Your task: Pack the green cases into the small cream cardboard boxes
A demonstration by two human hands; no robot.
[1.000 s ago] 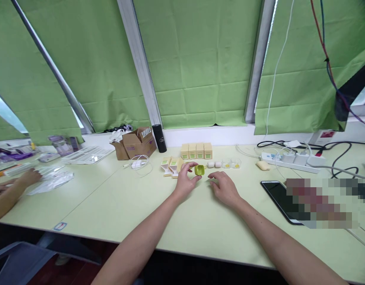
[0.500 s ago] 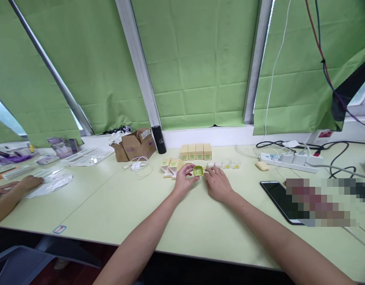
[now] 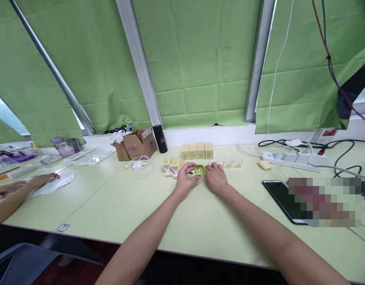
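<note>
My left hand pinches a small green open case between thumb and fingers, just above the pale green table. My right hand rests right of it, fingers curled over small pale pieces near the case; what they grip is hidden. Behind the hands stands a row of small yellow boxes. Two opened yellow boxes lie left of my left hand. Clear little trays with yellow dots sit to the right.
A cardboard box and a black cylinder stand at the back left, with a white charger cable in front. A phone lies at right, a power strip with cables behind it. Another person's hand rests on plastic bags far left.
My right hand has moved forward and left, from the open table to the small pieces beside the green case. My left hand keeps holding the case. The other person's hand shifted slightly right.
</note>
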